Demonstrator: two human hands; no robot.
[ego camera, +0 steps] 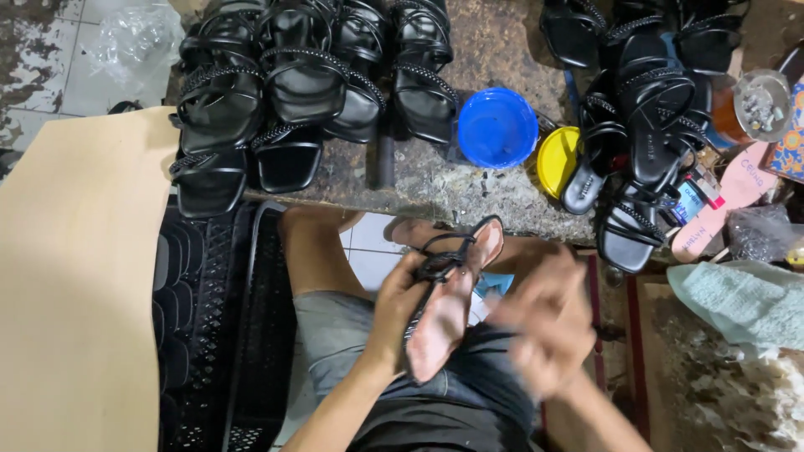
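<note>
My left hand [400, 311] grips an unfinished sandal [448, 314] over my lap, with its pale pink insole facing up and its black straps [448, 251] looped at the far end. My right hand [544, 322] is blurred just right of the sandal, fingers spread, close to the insole but holding nothing I can make out. I sit in grey shorts with bare knees under the bench edge.
A stone workbench [494, 50] carries two groups of black strappy sandals [285, 84] [645, 109], a blue bowl [497, 127] and a yellow lid [557, 161]. A tan board [75, 285] lies at left, beside a black plastic crate [218, 335]. Cloth scraps [745, 301] lie at right.
</note>
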